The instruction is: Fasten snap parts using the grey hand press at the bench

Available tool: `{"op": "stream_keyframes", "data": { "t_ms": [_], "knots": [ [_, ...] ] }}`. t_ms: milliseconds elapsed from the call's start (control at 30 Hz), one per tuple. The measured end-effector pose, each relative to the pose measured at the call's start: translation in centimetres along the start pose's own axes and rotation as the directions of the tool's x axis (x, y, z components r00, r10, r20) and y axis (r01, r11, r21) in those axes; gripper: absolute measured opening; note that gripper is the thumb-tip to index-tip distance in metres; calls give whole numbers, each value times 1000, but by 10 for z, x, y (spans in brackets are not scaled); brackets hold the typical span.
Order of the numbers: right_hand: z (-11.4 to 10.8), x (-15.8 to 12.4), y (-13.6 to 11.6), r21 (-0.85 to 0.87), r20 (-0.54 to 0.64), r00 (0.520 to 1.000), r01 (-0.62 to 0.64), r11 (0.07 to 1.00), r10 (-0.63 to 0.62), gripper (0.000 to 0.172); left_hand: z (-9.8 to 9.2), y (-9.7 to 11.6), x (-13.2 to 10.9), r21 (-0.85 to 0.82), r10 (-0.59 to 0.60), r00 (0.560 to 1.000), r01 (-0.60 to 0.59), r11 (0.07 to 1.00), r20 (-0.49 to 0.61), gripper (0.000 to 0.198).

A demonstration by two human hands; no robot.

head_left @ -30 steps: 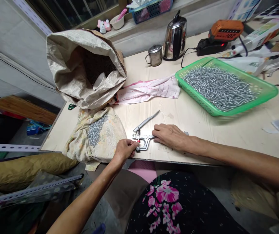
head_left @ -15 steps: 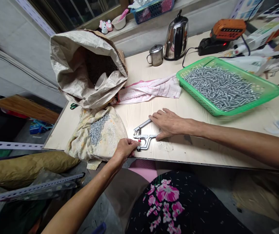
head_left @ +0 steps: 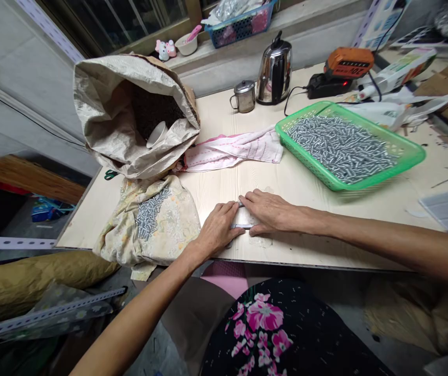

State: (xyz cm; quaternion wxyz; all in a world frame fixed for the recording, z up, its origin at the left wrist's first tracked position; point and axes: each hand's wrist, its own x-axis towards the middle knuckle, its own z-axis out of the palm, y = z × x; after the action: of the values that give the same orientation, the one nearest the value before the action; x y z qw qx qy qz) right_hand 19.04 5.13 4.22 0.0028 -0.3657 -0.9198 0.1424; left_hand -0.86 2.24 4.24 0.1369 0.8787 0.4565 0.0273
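Observation:
A pair of silver hand pliers (head_left: 241, 226) lies on the table near its front edge, mostly covered by my hands. My left hand (head_left: 220, 225) is wrapped over the head end, hiding the jaw. At the other end, my right hand (head_left: 268, 213) grips the two handles, fingers on the far one and thumb on the near one. Left of my hands, small metal pins (head_left: 150, 214) lie heaped on a yellowish patterned cloth (head_left: 180, 209). More pins (head_left: 341, 149) fill a green plastic basket (head_left: 328, 181) on the right.
Behind the cloth stands an open sack (head_left: 102, 130) with a white cup (head_left: 156, 134) inside. A pink-and-white towel (head_left: 239, 150) lies across the table. Farther back are a metal mug (head_left: 244, 97), a kettle (head_left: 274, 70) and an orange battery (head_left: 349, 62) on a charger.
My left hand has gone from pinching at the pliers' jaw to covering the head end. My right hand remains on the handles. The view has shifted slightly.

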Motion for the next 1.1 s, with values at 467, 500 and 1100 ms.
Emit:
{"op": "stream_keyframes", "data": {
  "t_ms": [467,500,1100],
  "knots": [
    [-1,6,-2,36,67,992,-106,994,104,13,0,13,19,38,-163,985,161,986,51,18],
    [-1,6,0,25,57,994,-95,995,94,13,1,13,18,27,-171,985,170,985,37,19],
    [32,56,-53,-121,-30,799,593,796,-600,12,25,23,-125,66,-253,821,331,942,-511,22]
  ]
}}
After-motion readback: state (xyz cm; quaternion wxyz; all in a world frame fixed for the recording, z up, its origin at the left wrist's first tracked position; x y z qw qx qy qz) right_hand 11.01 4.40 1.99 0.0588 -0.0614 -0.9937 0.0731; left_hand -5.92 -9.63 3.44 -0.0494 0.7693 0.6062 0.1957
